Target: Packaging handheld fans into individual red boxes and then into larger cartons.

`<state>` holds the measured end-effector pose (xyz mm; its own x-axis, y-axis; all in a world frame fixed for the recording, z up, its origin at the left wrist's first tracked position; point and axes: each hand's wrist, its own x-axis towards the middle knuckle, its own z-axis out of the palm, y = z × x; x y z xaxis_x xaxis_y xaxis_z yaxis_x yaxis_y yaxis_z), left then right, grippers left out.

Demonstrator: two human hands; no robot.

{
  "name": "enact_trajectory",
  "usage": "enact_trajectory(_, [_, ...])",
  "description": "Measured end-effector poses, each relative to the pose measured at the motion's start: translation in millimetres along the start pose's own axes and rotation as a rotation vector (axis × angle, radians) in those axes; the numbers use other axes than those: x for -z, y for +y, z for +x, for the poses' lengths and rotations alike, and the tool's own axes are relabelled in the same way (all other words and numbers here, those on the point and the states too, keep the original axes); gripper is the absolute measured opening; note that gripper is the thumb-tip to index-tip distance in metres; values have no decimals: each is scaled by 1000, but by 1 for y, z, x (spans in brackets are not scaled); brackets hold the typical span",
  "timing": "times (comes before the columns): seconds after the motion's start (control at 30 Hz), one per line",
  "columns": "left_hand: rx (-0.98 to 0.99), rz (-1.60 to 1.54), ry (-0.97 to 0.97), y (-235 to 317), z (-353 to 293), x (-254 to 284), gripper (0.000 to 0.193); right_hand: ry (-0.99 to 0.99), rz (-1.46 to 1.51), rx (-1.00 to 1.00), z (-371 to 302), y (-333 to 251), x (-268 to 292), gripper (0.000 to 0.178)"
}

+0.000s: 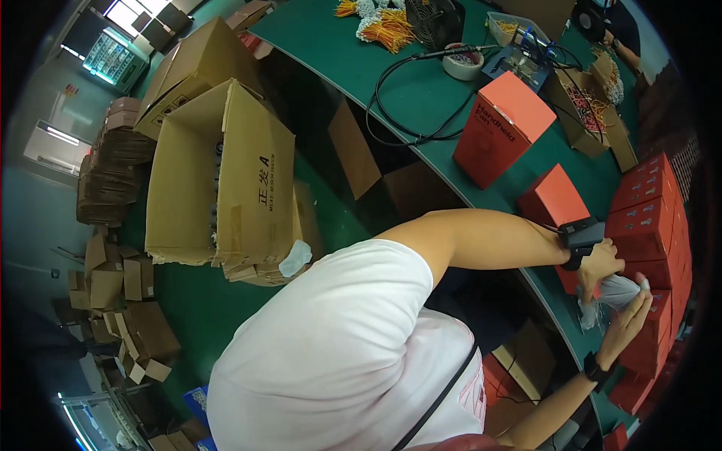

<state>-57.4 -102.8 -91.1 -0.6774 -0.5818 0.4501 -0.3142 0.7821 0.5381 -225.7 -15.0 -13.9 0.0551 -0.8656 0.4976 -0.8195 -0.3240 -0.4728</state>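
A grey, rounded object in a clear plastic bag [619, 291] is between my two hands at the right, just in front of stacked red boxes. My left hand [599, 264], with a black device strapped on its wrist, has its fingers curled around the upper side of the bagged object. From below, my right hand [629, 325] grips its other side, the fingers pressed along it. Loose clear film [591, 316] hangs beneath the left hand. The bagged object's exact kind is hidden by my fingers.
Red boxes [643, 225] are stacked at the right edge. A tall red box [502, 128] and a smaller red box [555, 197] stand on the green table [323, 37]. A black cable [383, 98] loops past the table edge. A large open carton [259, 173] stands at left.
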Motion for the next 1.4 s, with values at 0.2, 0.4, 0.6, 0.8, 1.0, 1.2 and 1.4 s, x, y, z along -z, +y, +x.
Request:
enact_trajectory(0.2, [90, 39, -286, -22, 6, -6, 94, 582, -189, 20, -22, 104, 11, 29])
enact_trajectory(0.4, [-77, 96, -149, 27, -26, 75, 114, 1201, 230, -418, -10, 12, 53, 22])
enact_trajectory(0.6, [296, -1603, -45, 133, -34, 91, 84, 1252, 904, -285, -22, -110, 59, 37])
enact_trajectory(0.8, [388, -1407, 120, 105, -53, 122, 47, 860, -263, 84, -78, -84, 100, 28])
enact_trajectory(1.0, [338, -1470, 176, 89, -84, 126, 54, 467, 116, -553, -86, -116, 118, 27])
enact_trajectory(1.2, [242, -1332, 269, 94, -90, 122, 56, 224, 416, -558, -97, -122, 104, 19])
enact_trajectory(1.4, [313, -1393, 309, 85, -95, 123, 55, 187, 157, -676, -103, -135, 108, 22])
